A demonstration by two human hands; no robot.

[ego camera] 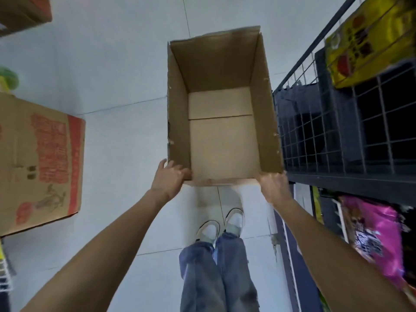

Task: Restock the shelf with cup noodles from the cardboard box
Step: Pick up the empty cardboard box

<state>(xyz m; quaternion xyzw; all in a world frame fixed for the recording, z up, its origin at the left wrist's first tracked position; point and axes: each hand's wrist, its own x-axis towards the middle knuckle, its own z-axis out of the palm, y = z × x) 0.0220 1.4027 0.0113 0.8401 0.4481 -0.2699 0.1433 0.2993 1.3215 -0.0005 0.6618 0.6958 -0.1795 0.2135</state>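
Left hand [167,179] and right hand [273,186], grip closed on cardboard box [177,104] near rim.

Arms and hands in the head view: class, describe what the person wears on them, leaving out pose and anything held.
Both forearms are bare: no sleeves show. The left hand and right hand wear no gloves, and no watch, bracelet or ring is visible, though blur could hide small items.

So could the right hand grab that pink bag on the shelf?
Probably yes. The pink bag sits open beside the right forearm, nothing covering it, but the right hand is gripping the cardboard box and must release first.
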